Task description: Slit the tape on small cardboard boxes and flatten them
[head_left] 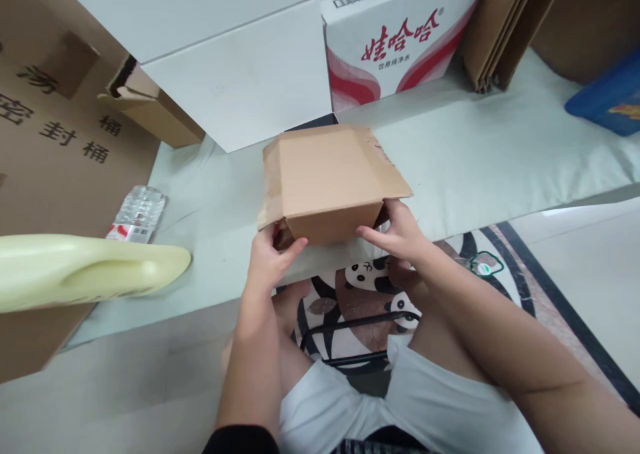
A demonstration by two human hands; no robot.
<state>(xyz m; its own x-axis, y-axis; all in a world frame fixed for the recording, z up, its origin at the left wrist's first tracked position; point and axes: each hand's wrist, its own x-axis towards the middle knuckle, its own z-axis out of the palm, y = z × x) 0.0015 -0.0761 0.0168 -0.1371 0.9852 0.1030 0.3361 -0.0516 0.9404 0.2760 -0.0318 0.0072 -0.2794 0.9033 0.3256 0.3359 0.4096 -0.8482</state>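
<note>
A brown cardboard box (327,171) is between my hands at the front edge of the pale cloth-covered surface (215,254). Side flaps stick out at its left and right, and the right flap has a torn edge. My left hand (270,257) grips the near left corner, its thumb on the front face and its fingers partly hidden under the flap. At the near right corner, my right hand (395,231) grips the box in the same way, with its fingers partly behind the corner. The inside of the box is not visible.
White cartons (240,74) and a red-and-white printed carton (395,47) stand behind. Folded cardboard (500,34) and a blue item (607,101) are at right. On the left are a yellow bottle (90,271), a clear plastic bottle (139,214) and a large carton (55,141).
</note>
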